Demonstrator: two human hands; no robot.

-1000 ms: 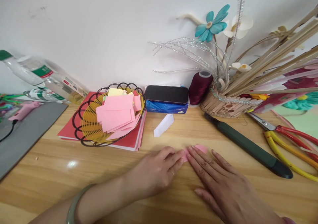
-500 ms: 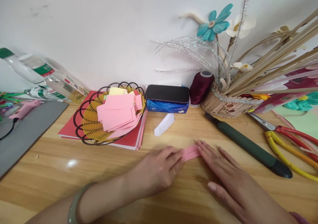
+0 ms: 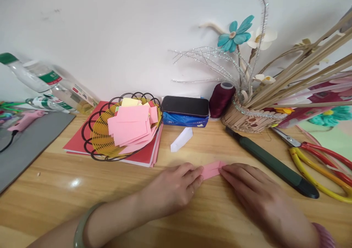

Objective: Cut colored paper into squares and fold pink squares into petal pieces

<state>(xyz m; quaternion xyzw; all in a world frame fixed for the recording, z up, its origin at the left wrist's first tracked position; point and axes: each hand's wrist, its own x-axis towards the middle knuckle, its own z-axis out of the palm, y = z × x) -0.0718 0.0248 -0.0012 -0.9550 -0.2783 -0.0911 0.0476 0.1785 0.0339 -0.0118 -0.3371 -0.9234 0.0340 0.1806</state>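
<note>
A small folded strip of pink paper (image 3: 211,170) lies on the wooden table between my hands. My left hand (image 3: 178,184) is closed, its fingertips pinching and pressing the strip's left end. At the right end, the fingers of my right hand (image 3: 257,189) are bunched together on the paper's edge, where a corner looks folded over. That hand's thumb is mostly hidden beneath the fingers. Just beyond the strip lies a folded white paper piece (image 3: 182,139), touched by neither hand.
A yellow basket (image 3: 101,138) of pink paper slips rests on red paper sheets (image 3: 75,141) at left. Behind are a phone (image 3: 185,105) on a blue pack (image 3: 184,119) and a maroon thread spool (image 3: 220,99). To the right lie a dark green tool (image 3: 271,160) and scissors (image 3: 316,156).
My right hand's fingers have gone from lying flat and spread to bunched at the strip's right end, uncovering more of it. The left hand stays in place.
</note>
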